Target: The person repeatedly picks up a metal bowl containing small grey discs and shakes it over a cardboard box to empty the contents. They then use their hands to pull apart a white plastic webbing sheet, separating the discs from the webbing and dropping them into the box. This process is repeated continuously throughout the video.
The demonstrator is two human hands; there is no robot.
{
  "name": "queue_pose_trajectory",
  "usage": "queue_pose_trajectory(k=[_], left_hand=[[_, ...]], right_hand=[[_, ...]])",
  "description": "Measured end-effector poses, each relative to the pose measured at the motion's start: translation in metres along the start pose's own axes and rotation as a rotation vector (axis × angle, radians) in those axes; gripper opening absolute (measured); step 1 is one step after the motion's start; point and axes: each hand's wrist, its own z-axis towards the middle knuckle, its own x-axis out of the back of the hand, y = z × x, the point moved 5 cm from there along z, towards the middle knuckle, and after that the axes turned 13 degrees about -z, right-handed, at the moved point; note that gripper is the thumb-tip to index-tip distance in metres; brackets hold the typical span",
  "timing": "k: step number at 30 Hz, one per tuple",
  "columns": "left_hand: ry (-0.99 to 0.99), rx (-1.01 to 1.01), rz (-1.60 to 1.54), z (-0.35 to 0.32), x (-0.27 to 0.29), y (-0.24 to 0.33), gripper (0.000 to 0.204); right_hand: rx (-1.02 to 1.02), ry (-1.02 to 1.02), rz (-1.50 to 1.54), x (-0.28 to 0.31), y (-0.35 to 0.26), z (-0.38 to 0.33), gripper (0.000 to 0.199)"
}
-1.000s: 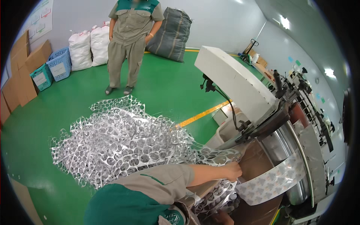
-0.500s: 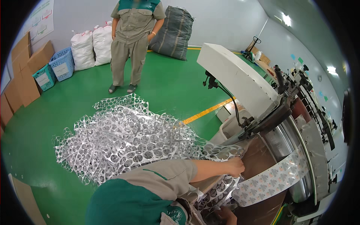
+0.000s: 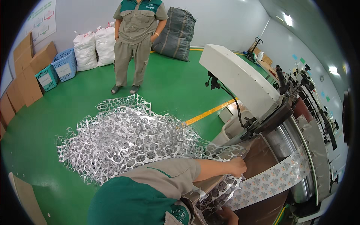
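My left hand (image 3: 236,167) is closed, its fingers pinching the edge of a silvery perforated strip (image 3: 221,189) full of round holes. Lower down, near the bottom edge of the view, my right hand (image 3: 227,215) has its fingers curled at the near side of that strip; its wrist is partly cut off. The strip's far part trails leftward past my left forearm to a large heap of the same perforated scrap (image 3: 131,140) on the floor. Just right of my hands a printed white label web (image 3: 272,183) runs up onto a metal roller (image 3: 303,189).
A machine with a white housing (image 3: 240,75) fills the right side, above a pale bin (image 3: 230,129). Another person (image 3: 137,33) stands beyond the heap, hands at pockets. White sacks (image 3: 85,50), a dark sack (image 3: 175,33), blue baskets (image 3: 64,63) and cardboard (image 3: 28,80) line the wall.
The whole view has shifted slightly. My left hand keeps its pinch at about the same spot, while my right hand has shifted a little at the strip's near side.
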Motion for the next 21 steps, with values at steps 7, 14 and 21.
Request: queue_pose_trajectory(k=[7, 14, 21], left_hand=[[0.010, -0.030, 0.002, 0.004, -0.002, 0.002, 0.024], [0.008, -0.019, 0.010, 0.000, -0.001, -0.001, 0.024], [0.019, -0.027, 0.042, 0.002, -0.002, -0.001, 0.023]], right_hand=[[-0.044, 0.011, 0.077, -0.010, 0.022, 0.011, 0.055], [-0.031, -0.016, -0.071, -0.006, 0.018, 0.017, 0.055], [0.039, 0.075, -0.041, -0.012, 0.032, 0.026, 0.052]])
